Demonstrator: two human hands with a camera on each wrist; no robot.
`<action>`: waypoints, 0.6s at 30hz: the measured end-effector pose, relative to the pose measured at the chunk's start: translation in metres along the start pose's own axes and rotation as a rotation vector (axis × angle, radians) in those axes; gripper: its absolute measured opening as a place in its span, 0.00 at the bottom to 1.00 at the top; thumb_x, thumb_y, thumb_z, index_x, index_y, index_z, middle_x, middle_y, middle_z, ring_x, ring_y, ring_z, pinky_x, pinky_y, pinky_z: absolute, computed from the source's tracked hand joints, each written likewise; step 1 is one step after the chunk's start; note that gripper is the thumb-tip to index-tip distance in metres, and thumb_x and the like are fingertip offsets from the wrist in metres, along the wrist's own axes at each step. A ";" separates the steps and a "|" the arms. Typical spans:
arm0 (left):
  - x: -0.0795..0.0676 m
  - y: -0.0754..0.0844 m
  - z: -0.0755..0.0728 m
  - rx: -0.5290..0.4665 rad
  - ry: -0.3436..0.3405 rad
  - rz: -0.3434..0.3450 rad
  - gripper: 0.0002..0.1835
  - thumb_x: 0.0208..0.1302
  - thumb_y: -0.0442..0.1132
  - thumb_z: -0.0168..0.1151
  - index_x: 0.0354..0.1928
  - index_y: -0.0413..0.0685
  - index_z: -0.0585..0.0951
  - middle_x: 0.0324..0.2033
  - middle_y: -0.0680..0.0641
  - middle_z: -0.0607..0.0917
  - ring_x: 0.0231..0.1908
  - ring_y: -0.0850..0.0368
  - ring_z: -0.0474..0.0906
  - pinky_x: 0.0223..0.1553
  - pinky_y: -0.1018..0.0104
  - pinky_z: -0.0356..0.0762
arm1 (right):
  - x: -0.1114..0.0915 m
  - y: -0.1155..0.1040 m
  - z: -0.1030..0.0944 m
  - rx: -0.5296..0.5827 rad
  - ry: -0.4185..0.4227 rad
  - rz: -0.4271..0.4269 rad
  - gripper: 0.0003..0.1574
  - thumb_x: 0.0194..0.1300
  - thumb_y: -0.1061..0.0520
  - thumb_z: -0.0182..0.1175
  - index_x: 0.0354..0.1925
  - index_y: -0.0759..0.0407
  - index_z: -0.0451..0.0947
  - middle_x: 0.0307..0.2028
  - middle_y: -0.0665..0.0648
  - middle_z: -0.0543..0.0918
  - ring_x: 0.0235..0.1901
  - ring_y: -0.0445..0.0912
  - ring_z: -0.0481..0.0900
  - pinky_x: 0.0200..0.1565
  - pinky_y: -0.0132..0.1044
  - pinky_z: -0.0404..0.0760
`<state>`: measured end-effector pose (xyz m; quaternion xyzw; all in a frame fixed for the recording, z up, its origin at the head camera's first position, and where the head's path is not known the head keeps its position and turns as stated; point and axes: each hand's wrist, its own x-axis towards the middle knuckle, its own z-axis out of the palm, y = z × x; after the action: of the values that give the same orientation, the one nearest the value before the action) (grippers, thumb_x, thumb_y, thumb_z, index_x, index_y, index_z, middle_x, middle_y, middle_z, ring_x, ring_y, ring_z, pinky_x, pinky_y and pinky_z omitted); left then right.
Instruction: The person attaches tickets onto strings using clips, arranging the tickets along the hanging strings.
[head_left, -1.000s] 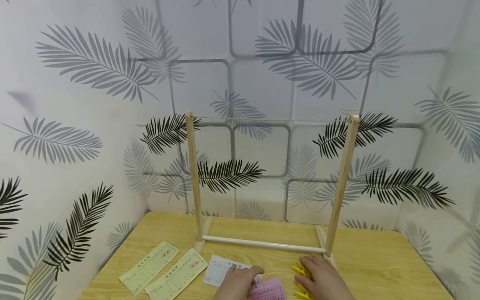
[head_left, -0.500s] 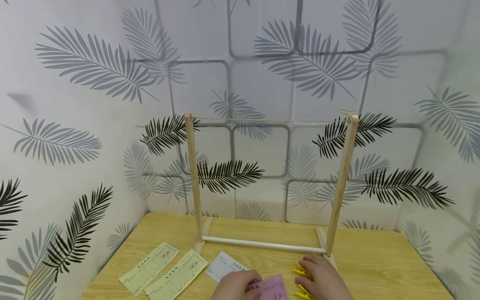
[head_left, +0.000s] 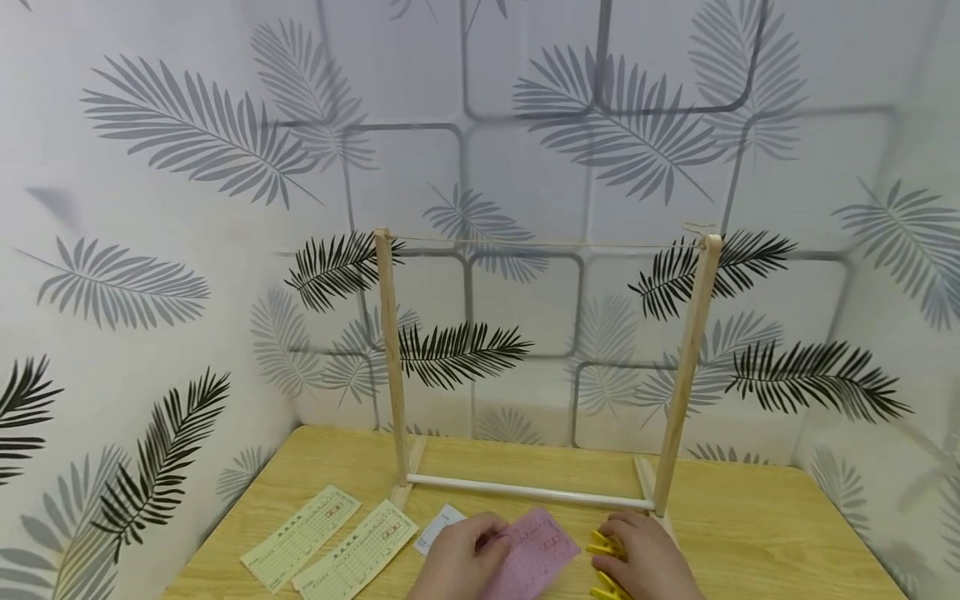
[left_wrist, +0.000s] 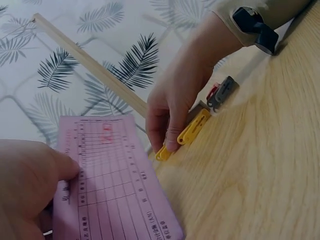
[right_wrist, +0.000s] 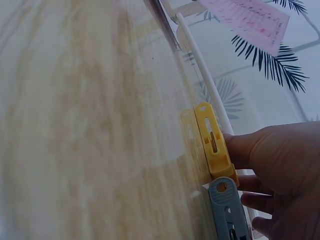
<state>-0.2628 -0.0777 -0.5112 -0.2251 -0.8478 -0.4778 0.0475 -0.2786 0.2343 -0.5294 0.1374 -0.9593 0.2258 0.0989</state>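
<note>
My left hand (head_left: 457, 557) pinches the pink slip (head_left: 536, 546) above the surface (head_left: 757, 533) and my right hand (head_left: 647, 552) a yellow clip (left_wrist: 162, 152), but with the string (head_left: 555, 244) bare, I'd judge little done, the 2 pale yellow slips (head_left: 356, 552) and white slip (head_left: 433, 528) seemingly left.

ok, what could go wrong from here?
1. The left hand grips the pink form near one edge, so the loose part might flop or crease.
2. The right hand has thumb and fingers at a yellow clothespin, with a second one close by; lifting may knock or drag it.
3. In the head view the left hand covers part of the white form; if they touch, it may shift it.
</note>
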 end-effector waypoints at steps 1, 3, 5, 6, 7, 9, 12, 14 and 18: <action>0.000 0.001 -0.001 -0.020 0.017 -0.007 0.02 0.78 0.39 0.70 0.44 0.56 0.89 0.31 0.64 0.83 0.31 0.69 0.75 0.34 0.69 0.76 | 0.000 -0.001 0.000 -0.003 0.001 0.008 0.23 0.60 0.46 0.84 0.48 0.54 0.90 0.56 0.58 0.88 0.59 0.61 0.84 0.64 0.62 0.79; 0.000 0.003 -0.003 -0.052 0.055 -0.025 0.03 0.78 0.39 0.70 0.44 0.57 0.89 0.32 0.63 0.83 0.32 0.67 0.75 0.36 0.68 0.76 | -0.001 -0.001 0.000 -0.001 0.009 0.015 0.22 0.60 0.45 0.85 0.47 0.53 0.89 0.55 0.58 0.88 0.58 0.61 0.84 0.64 0.62 0.79; 0.001 0.006 -0.006 -0.080 0.085 -0.047 0.03 0.77 0.38 0.71 0.44 0.57 0.88 0.33 0.62 0.85 0.34 0.66 0.77 0.37 0.68 0.76 | -0.001 -0.002 0.000 0.000 0.018 0.019 0.21 0.60 0.46 0.85 0.46 0.52 0.89 0.55 0.57 0.88 0.58 0.61 0.84 0.64 0.62 0.79; 0.001 0.007 -0.007 -0.094 0.096 -0.057 0.03 0.77 0.37 0.71 0.44 0.57 0.88 0.34 0.61 0.85 0.35 0.65 0.77 0.38 0.68 0.77 | -0.002 -0.002 0.000 -0.002 0.022 0.020 0.21 0.60 0.46 0.85 0.45 0.51 0.89 0.54 0.56 0.88 0.58 0.61 0.84 0.63 0.61 0.79; 0.001 0.008 -0.008 -0.106 0.108 -0.067 0.03 0.77 0.37 0.72 0.45 0.55 0.88 0.34 0.60 0.85 0.35 0.65 0.77 0.38 0.68 0.77 | -0.002 -0.002 0.001 -0.002 0.027 0.021 0.20 0.60 0.46 0.85 0.44 0.51 0.89 0.53 0.56 0.88 0.57 0.60 0.84 0.63 0.61 0.79; 0.001 0.008 -0.009 -0.112 0.126 -0.094 0.02 0.77 0.38 0.72 0.46 0.54 0.88 0.34 0.60 0.86 0.36 0.64 0.78 0.39 0.68 0.77 | -0.002 -0.002 0.001 -0.005 0.033 0.024 0.19 0.59 0.46 0.85 0.43 0.50 0.88 0.52 0.55 0.88 0.57 0.60 0.84 0.62 0.61 0.80; 0.002 0.010 -0.011 -0.119 0.142 -0.123 0.02 0.78 0.40 0.71 0.46 0.53 0.87 0.34 0.60 0.86 0.36 0.63 0.79 0.39 0.68 0.77 | -0.001 -0.002 0.001 -0.017 0.030 0.028 0.19 0.60 0.45 0.85 0.42 0.48 0.87 0.50 0.52 0.88 0.56 0.58 0.84 0.62 0.60 0.80; 0.002 0.011 -0.013 -0.123 0.153 -0.130 0.02 0.78 0.41 0.71 0.45 0.53 0.87 0.33 0.59 0.86 0.36 0.62 0.79 0.39 0.68 0.77 | 0.000 -0.001 0.002 -0.029 0.028 0.030 0.18 0.60 0.44 0.85 0.41 0.46 0.87 0.50 0.51 0.88 0.56 0.58 0.84 0.62 0.60 0.79; 0.003 0.012 -0.016 -0.136 0.171 -0.129 0.02 0.79 0.41 0.70 0.44 0.53 0.86 0.33 0.58 0.86 0.36 0.60 0.80 0.39 0.68 0.78 | 0.001 -0.001 0.003 -0.057 0.028 0.039 0.18 0.61 0.43 0.84 0.41 0.45 0.86 0.49 0.50 0.88 0.57 0.59 0.83 0.63 0.63 0.77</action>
<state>-0.2625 -0.0847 -0.4923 -0.1310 -0.8192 -0.5536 0.0733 -0.2795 0.2321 -0.5320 0.1128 -0.9664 0.2022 0.1120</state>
